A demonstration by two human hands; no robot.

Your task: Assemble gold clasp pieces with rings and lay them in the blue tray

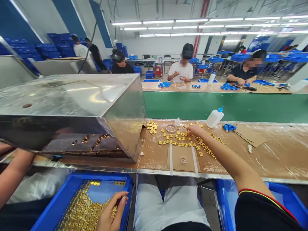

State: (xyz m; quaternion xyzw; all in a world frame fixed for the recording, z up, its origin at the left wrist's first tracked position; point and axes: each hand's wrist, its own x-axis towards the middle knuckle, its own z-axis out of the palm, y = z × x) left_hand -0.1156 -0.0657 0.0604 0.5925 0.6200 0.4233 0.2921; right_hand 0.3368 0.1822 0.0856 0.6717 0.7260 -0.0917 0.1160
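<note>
My left hand (112,211) is over the blue tray (128,186) at the lower left, fingers curled around small gold-coloured metal pieces that show between thumb and fingers. Rows of similar gold pieces (89,210) lie flat in that tray. Across the bench, my right hand (194,130) reaches in among scattered gold pieces (180,138), its fingers bent together; what they pinch is too small to make out. Gold rings (204,146) lie in a heap beneath my right forearm. Before me, a cardboard pad (176,163) with white tape strips carries a small clear ring-shaped item (183,159).
A large metal hood (125,112) covers the bench at left, with gold pieces under it. A white bottle (215,118), a round dish (171,128), blue scraps (229,127) and cardboard (250,134) lie about. Someone's arm (16,166) is at far left; people work across the green belt (228,106).
</note>
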